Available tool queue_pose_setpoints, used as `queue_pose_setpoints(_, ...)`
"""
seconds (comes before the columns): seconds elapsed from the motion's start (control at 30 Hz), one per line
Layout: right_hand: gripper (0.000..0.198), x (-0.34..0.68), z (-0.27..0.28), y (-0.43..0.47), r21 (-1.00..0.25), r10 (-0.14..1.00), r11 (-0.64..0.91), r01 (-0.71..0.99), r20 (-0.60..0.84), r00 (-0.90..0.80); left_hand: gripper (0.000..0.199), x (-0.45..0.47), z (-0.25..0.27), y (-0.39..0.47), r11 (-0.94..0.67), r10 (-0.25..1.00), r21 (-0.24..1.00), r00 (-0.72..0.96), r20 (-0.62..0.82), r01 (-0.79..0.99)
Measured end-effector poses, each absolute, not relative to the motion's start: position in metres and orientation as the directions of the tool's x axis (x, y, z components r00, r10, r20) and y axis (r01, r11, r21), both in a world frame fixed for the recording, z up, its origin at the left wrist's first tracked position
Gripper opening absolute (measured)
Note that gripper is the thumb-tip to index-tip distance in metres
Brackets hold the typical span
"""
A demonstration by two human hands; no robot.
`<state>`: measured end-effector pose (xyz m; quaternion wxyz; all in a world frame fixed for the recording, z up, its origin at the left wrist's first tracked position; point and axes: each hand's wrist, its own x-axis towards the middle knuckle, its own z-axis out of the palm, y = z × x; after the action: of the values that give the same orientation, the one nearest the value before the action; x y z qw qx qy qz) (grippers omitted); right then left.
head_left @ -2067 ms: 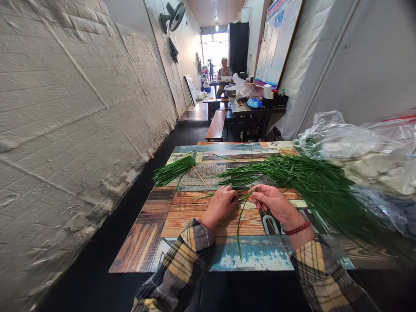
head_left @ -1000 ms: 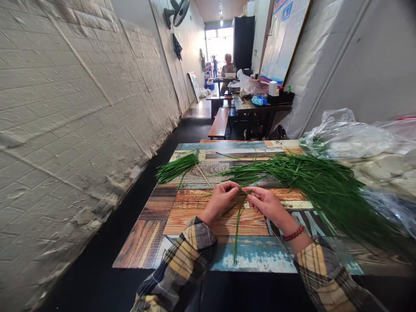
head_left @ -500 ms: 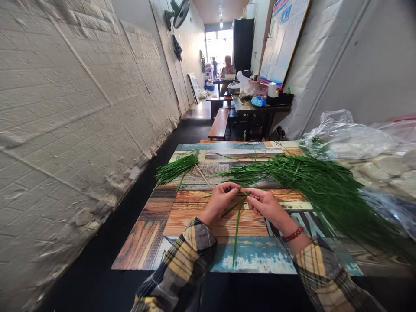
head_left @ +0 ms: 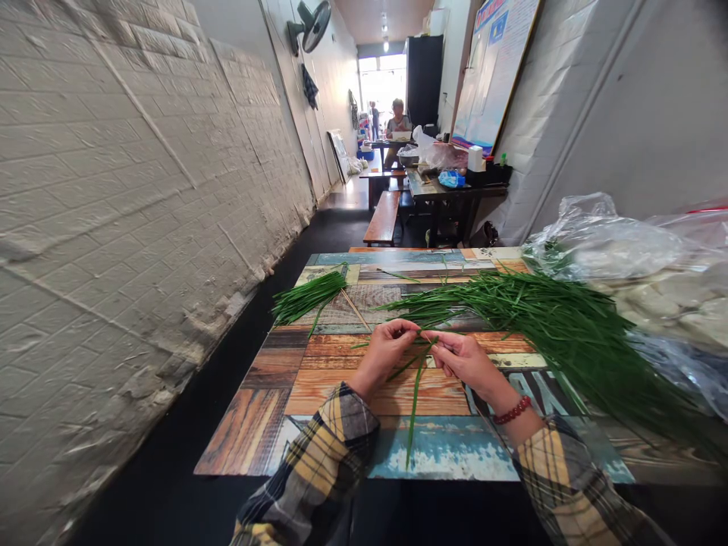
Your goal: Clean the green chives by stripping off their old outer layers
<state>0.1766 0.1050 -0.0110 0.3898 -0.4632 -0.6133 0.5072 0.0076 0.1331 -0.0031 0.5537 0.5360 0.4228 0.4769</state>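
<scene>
Above the table's middle, my left hand [head_left: 387, 350] is closed in a pinch on green chive blades, which look like garlic chives. One long chive blade [head_left: 415, 409] hangs down between the hands towards the table's near edge. My right hand [head_left: 463, 360] is closed beside it, thumb and fingertips together around a thin skewer [head_left: 484, 415] that slants out below the palm. The fingertips of both hands nearly meet, and they partly hide where the skewer and chives come together. A neat bundle of chives [head_left: 310, 297] lies to the left, with another thin wooden stick [head_left: 356, 309] beside it.
A large loose heap of chives [head_left: 546, 311] spreads across the table's right side. Beyond it are clear plastic bags [head_left: 608, 239] with pale contents. The wood-patterned tabletop [head_left: 250, 425] ends near my sleeves. Farther off stand a bench [head_left: 383, 218], another table and a seated person [head_left: 398, 121].
Hardly anything differs. Both hands keep the same pinch, and the hanging chive blade has barely shifted; the view has moved very slightly.
</scene>
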Motion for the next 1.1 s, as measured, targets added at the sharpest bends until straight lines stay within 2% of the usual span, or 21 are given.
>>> queue_pose_setpoints(0.27,0.043,0.1772,-0.0166,0.1073,-0.986,0.964,0.052,0.159,0.008,-0.265,0.015,0.0072,-0.0058,0.1345,-0.116,0.976,0.993,0.189,0.112,0.01)
queue_pose_setpoints(0.57,0.039,0.1773,-0.0161,0.1075,-0.988,0.961,0.049,0.144,0.007,-0.277,0.013,0.007,-0.0026,0.133,-0.398,0.916,0.861,0.193,0.352,0.317)
queue_pose_setpoints(0.73,0.043,0.1775,-0.0174,0.1087,-0.991,0.965,0.038,0.131,0.002,-0.262,0.012,0.0085,-0.0049,0.1329,-0.359,0.931,0.878,0.19,0.312,0.316)
queue_pose_setpoints(0.93,0.067,0.1769,-0.012,0.1056,-0.995,0.964,0.05,0.089,0.025,-0.264,0.011,0.0085,-0.0052,0.1326,-0.332,0.94,0.887,0.191,0.283,0.32)
queue_pose_setpoints(1.1,0.065,0.1771,-0.011,0.1044,-0.996,0.961,0.048,0.069,0.028,-0.274,0.012,0.0078,-0.0036,0.1316,-0.398,0.912,0.847,0.252,0.324,0.353)
